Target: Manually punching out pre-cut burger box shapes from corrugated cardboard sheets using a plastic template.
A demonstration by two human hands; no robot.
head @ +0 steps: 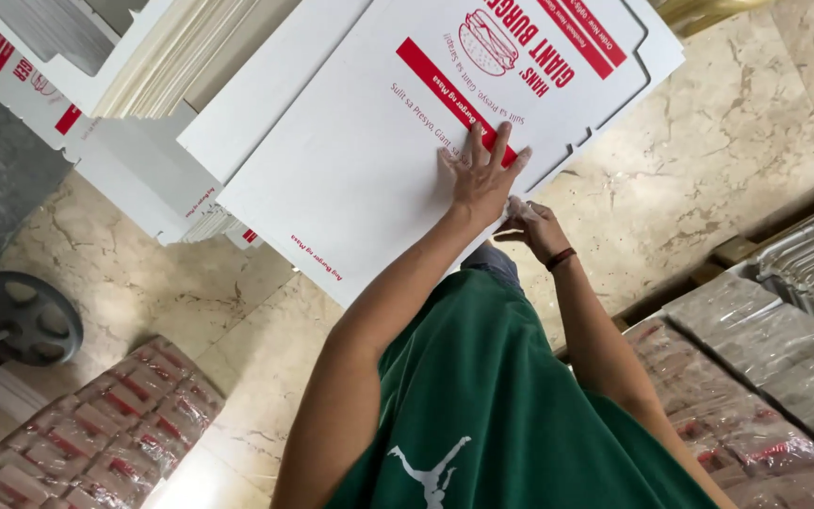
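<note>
Currently, the flat white carton blank is pressed under the spread fingers of the left hand. The right hand is closed at the blank's lower edge; what it grips cannot be told.

The flat white carton sheet fills the upper middle of the frame, with a stack of flattened cartons crowding the upper left. Bare marble floor lies open at upper right. Plastic-wrapped bundles block the lower left; more wrapped bundles block the lower right.
</note>
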